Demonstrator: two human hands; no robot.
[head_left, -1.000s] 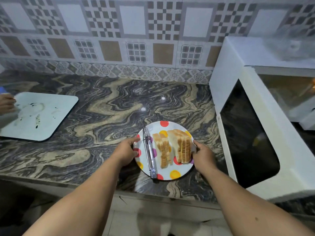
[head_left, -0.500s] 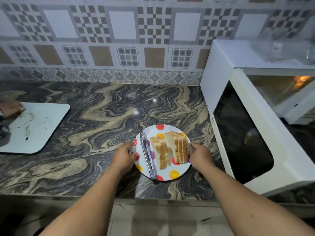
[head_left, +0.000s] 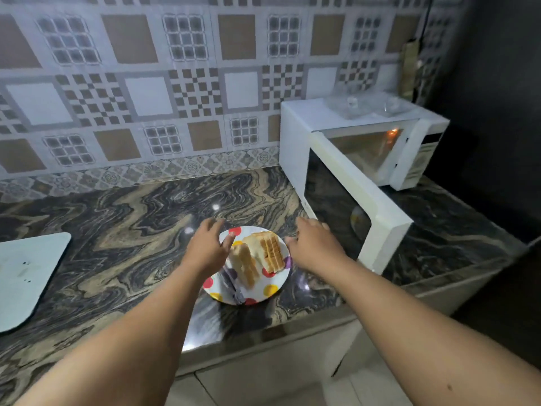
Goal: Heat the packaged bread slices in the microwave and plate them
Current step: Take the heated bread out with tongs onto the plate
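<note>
The bread slices [head_left: 257,257] stand on edge on the spotted plate [head_left: 273,290] at frame centre, on the worktop [head_left: 131,218]. Both hands, left hand [head_left: 206,249] and right hand [head_left: 311,244], hover apart with fingers spread, holding nothing. A careless knock could topple the slices or send the tongs [head_left: 232,284] off the rim.

My marbled dark-and-tan stone countertop [head_left: 123,230] carries a polka-dot plate [head_left: 270,288] near its front edge, a white microwave [head_left: 336,124] with its door swung open at right, and a pale board [head_left: 26,276] at left.
</note>
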